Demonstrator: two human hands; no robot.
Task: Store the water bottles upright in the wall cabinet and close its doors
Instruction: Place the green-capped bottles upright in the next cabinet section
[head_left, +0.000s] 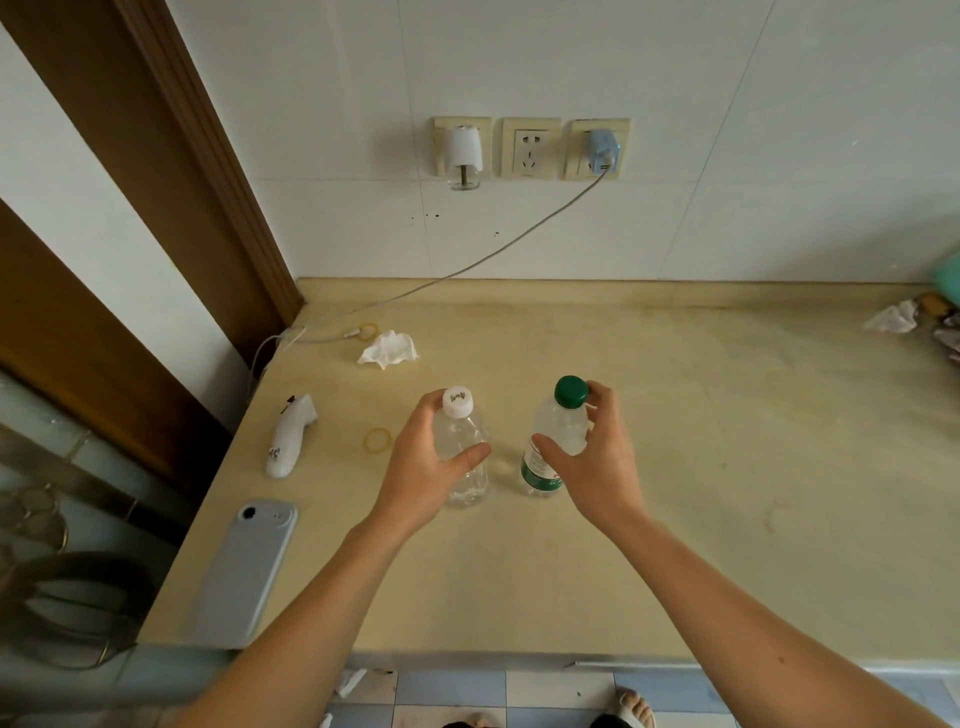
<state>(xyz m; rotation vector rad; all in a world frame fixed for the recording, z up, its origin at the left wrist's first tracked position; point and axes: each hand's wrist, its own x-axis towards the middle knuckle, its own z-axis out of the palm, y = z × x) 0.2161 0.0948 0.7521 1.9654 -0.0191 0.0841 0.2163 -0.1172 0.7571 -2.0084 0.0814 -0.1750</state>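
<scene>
Hands (423, 462) (597, 467) grip two bottles (462, 452) (553, 447), labels unreadable.

A beige countertop (675, 467) meets a white tiled wall (363, 62) with three sockets (531, 147), beside a brown door frame (171, 156)

Two small clear water bottles stand upright on the yellow counter (701, 467), near its front edge. The white-capped bottle (464, 452) has no label and is on the left part of the counter. The green-capped bottle (551, 447) stands just beside it on the right, not touching it. It has a green and white label low on its body. Both caps are on.
</scene>
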